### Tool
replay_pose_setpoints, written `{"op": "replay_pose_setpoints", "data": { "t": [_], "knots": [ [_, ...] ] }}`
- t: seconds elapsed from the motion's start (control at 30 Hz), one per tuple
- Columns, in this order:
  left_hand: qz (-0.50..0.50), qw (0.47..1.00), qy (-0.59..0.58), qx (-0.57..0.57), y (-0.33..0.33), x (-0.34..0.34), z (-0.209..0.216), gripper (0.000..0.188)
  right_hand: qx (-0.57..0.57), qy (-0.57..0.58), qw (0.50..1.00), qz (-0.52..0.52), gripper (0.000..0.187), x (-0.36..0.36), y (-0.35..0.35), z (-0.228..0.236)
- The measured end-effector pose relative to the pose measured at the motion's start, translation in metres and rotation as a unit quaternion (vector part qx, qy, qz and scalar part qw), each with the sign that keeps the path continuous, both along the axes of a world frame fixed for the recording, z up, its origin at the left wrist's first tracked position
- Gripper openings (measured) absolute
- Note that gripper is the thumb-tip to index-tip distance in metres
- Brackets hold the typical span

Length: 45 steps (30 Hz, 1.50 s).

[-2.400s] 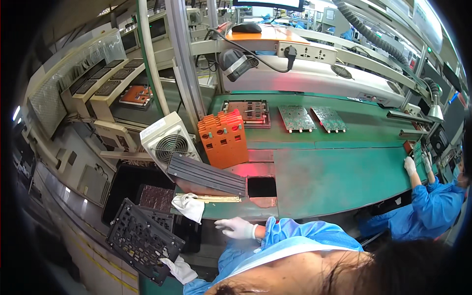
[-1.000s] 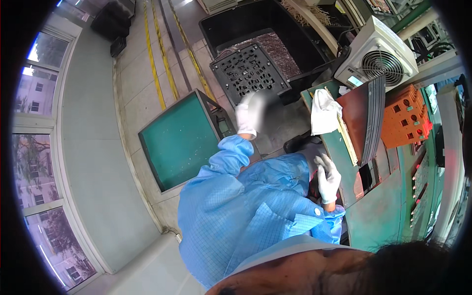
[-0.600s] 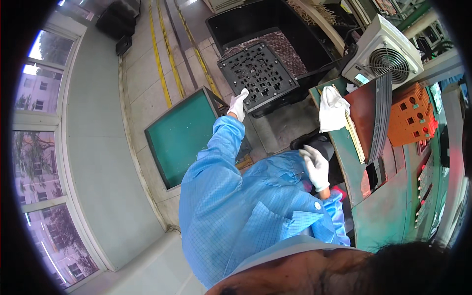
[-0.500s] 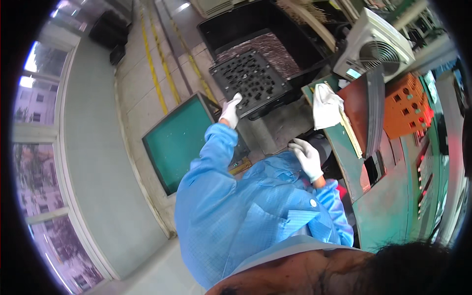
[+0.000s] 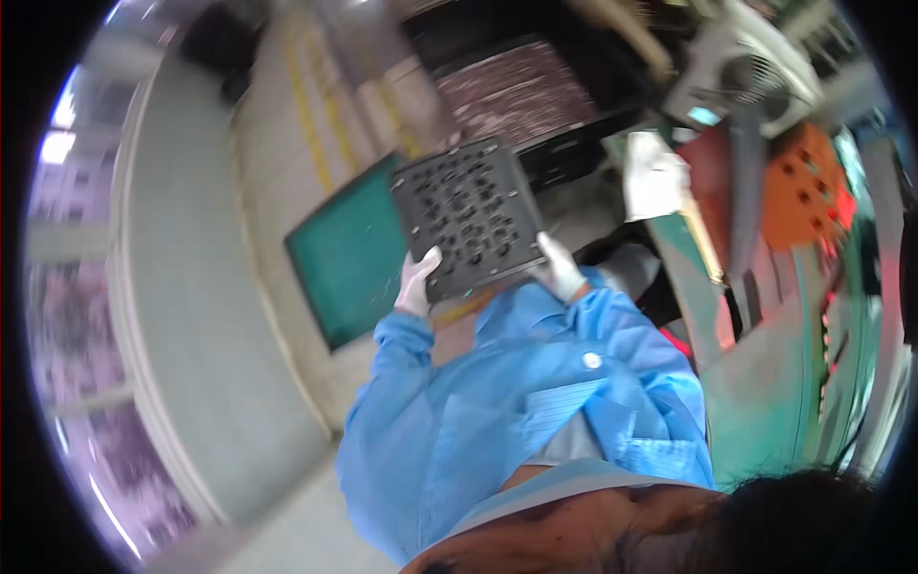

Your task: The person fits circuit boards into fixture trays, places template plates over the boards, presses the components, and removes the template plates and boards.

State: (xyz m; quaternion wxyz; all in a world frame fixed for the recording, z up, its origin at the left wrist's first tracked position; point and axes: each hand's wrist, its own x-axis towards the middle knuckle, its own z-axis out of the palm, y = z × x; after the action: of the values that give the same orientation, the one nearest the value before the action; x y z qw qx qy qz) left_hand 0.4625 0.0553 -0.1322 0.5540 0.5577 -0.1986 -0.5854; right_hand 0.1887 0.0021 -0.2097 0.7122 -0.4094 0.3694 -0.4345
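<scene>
Between both hands I carry a square black plate (image 5: 470, 218) with many holes and slots across its face. My left hand (image 5: 418, 280), white-gloved, grips its lower left corner with the thumb on top. At the lower right corner my right hand (image 5: 558, 268), also gloved, is closed on the edge. The fingers under the plate are hidden. Beyond its far edge stands a large black bin (image 5: 564, 143) with shiny, reddish-brown thin pieces (image 5: 516, 91) inside. The picture is smeared by motion.
Left of the plate is a dark-framed tray with a green surface (image 5: 344, 249). A green bench (image 5: 755, 411) runs along the right, with a white cloth (image 5: 655, 177), a white fan unit (image 5: 755, 72) and an orange perforated block (image 5: 803, 187). A grey wall (image 5: 191, 287) borders the left.
The black plate has come off the bin's near edge toward my body. My right hand, earlier apart from it near my lap, now grips its right corner. My left hand moved nearer too.
</scene>
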Motion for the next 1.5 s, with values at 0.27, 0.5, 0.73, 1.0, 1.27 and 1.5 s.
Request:
{"op": "replay_pose_setpoints", "data": {
  "t": [0.27, 0.5, 0.73, 1.0, 1.27, 1.5],
  "knots": [
    [0.156, 0.987, -0.032, 0.038, 0.137, 0.063, 0.013, 0.046, -0.008, 0.199, 0.915, 0.350, 0.072, 0.074, 0.022, 0.069],
    [0.170, 0.978, -0.049, 0.111, 0.187, 0.083, -0.005, 0.040, 0.090, 0.221, 0.773, 0.588, 0.064, 0.122, 0.043, -0.031],
    [0.165, 0.967, -0.013, 0.194, 0.187, 0.105, -0.014, 0.041, -0.132, 0.226, 0.898, 0.354, 0.052, 0.028, 0.019, 0.120],
    [0.186, 0.945, 0.022, 0.270, 0.230, 0.154, -0.044, 0.072, -0.273, 0.469, 0.737, -0.404, 0.046, -0.190, 0.002, 0.273],
    [0.108, 0.969, -0.124, 0.185, 0.214, 0.182, -0.102, 0.082, -0.167, 0.310, 0.831, -0.430, 0.119, -0.410, -0.074, 0.199],
    [0.046, 0.936, -0.275, 0.214, 0.229, 0.158, -0.059, 0.091, -0.263, 0.239, 0.839, -0.413, 0.061, -0.366, -0.095, 0.199]
  ]
}}
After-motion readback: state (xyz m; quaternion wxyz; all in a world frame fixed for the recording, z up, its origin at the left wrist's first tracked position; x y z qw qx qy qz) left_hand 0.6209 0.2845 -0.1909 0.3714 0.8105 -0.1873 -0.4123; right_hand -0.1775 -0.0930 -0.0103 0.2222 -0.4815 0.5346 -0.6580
